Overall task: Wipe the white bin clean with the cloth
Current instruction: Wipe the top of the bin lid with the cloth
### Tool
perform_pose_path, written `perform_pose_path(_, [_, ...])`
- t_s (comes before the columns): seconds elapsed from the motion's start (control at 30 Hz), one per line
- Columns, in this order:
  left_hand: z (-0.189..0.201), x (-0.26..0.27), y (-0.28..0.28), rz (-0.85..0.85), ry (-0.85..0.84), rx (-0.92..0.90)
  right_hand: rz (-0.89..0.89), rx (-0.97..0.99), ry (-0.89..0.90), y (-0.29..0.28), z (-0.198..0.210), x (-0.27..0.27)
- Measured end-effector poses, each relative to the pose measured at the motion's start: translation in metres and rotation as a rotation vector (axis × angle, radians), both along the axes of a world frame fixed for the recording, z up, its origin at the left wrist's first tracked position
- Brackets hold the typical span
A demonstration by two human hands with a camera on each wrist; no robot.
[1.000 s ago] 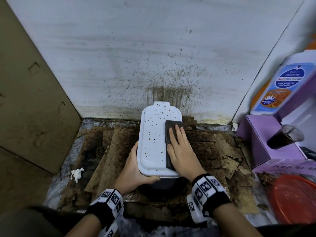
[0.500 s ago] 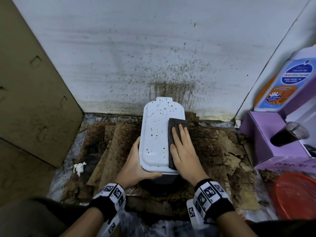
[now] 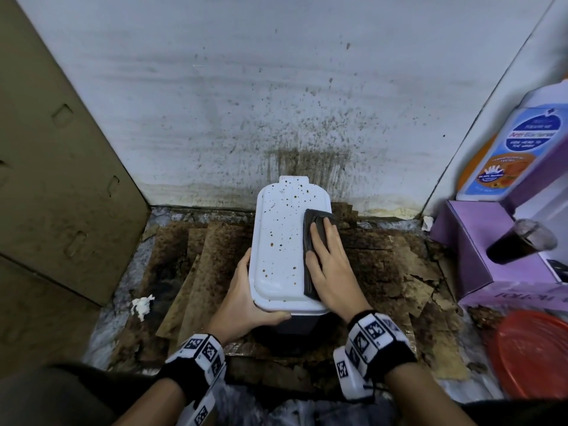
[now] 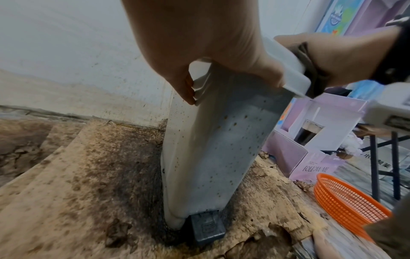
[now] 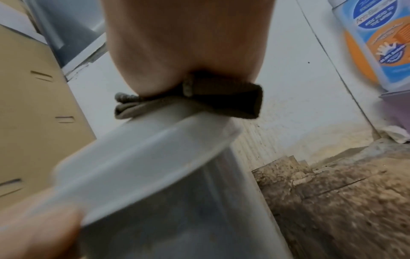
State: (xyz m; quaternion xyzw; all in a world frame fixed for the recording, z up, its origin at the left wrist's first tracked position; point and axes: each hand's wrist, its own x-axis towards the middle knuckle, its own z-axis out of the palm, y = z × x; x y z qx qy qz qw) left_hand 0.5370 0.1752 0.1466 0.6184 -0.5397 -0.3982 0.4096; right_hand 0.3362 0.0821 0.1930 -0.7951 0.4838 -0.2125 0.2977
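Right hand (image 3: 330,272) presses flat on the cloth (image 3: 313,238), left hand (image 3: 242,305) grips the white bin (image 3: 279,241), fingertips hidden

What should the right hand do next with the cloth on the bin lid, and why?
Probably slide the cloth leftward across the lid. The right hand presses it flat along the right edge of the white bin, while brown spots cover the middle and left of the lid. The left hand grips the near left corner, so the bin looks steadied for that stroke.

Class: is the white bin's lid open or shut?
Shut: the lid lies flat on the bin; the cloth is pressed on it.
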Motion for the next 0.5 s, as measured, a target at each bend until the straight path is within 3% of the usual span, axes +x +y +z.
perform_pose_path(0.17, [0.002, 0.000, 0.000, -0.009, 0.020, 0.013, 0.051, 0.083, 0.029, -0.028, 0.010, 0.004])
perform_pose_path(0.5, [0.001, 0.001, 0.000, -0.014, 0.019, 0.038, 0.037, -0.049, 0.038, 0.030, -0.003, -0.009])
